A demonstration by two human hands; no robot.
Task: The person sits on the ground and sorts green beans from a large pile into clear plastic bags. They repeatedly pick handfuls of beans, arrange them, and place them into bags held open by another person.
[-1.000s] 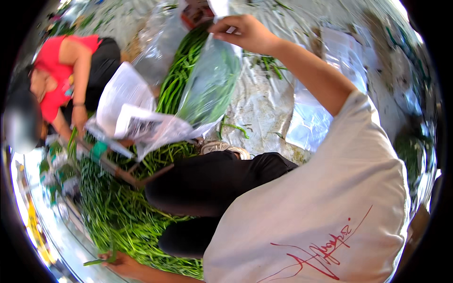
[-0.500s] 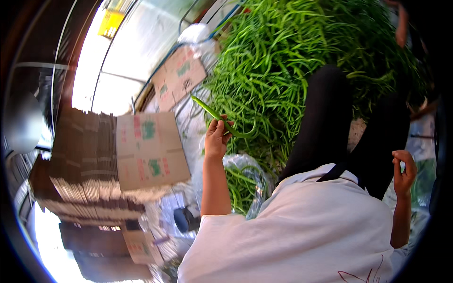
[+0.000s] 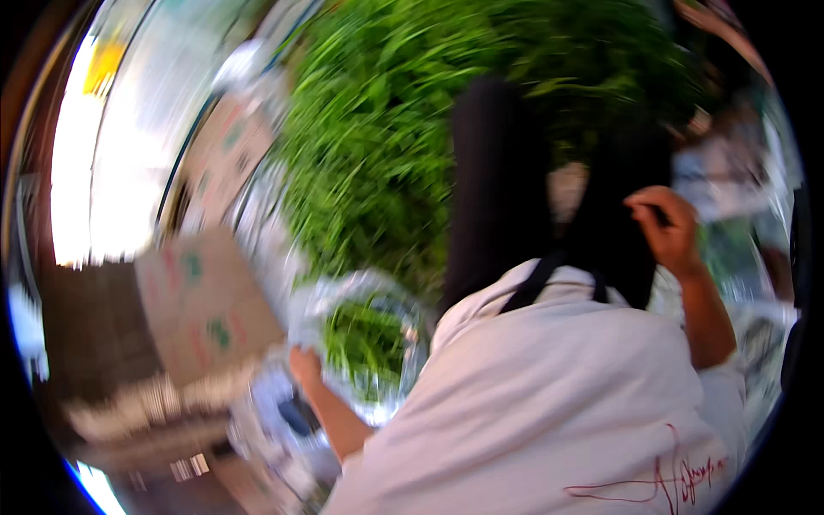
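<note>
— Where is the left hand (image 3: pixel 305 365) just now?

— Low and left of the white shirt, touching the rim of a clear, crinkled plastic bag (image 3: pixel 365 343) that is part filled with long green beans (image 3: pixel 365 339). The bag lies immediately to the right of that hand, its mouth facing up. Whether the grip is clenched on the plastic or only resting against it, I cannot tell; the whole view is smeared by motion.

— And the right hand (image 3: pixel 668 230)?

— Raised on the far right, well apart from the bag, fingers curled at the dark trouser leg (image 3: pixel 618 215). It may pinch something small, but the blur hides it, so I cannot tell its grip either.

— So which hand is nearer the bag?

— The left, by far. Beyond the bag, further up, spreads the big heap of loose green beans (image 3: pixel 403 146), their long axes running roughly away from the person, as far as the streaks show.

— Anything else?

— Flattened brown cardboard sheets with green and red print (image 3: pixel 202 305) lie left of the bag. The bag's lower edge is cut off behind the shirt.
</note>
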